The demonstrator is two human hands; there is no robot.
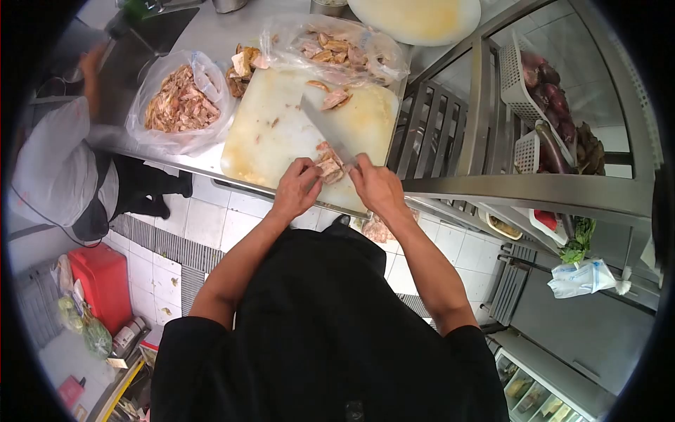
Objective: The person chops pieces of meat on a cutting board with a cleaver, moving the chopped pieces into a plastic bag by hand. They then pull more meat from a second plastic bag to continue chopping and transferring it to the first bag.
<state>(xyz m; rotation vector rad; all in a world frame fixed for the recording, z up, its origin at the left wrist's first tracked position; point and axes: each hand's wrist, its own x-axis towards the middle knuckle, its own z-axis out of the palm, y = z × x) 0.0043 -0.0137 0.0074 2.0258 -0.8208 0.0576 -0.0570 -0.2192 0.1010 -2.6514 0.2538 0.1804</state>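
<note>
A piece of cooked-looking meat (329, 171) lies near the front edge of the white cutting board (253, 130). My left hand (298, 187) has its fingers curled against the left side of this meat, pinning it. In my right hand (376, 184) is the handle of a kitchen knife (323, 128). Its broad blade points up and left across the board, beside the meat. Farther back on the board rests another meat chunk (335, 98) with small scraps around it. A clear bag of cut meat (181, 102) stands left of the board.
Behind the board lies a second plastic bag of meat chunks (334, 53), near a round board (415, 17). To the right, a metal rack (520, 184) holds baskets of red onions (552, 105) and an eggplant (554, 148). Another person (60, 151) stands at left by the sink.
</note>
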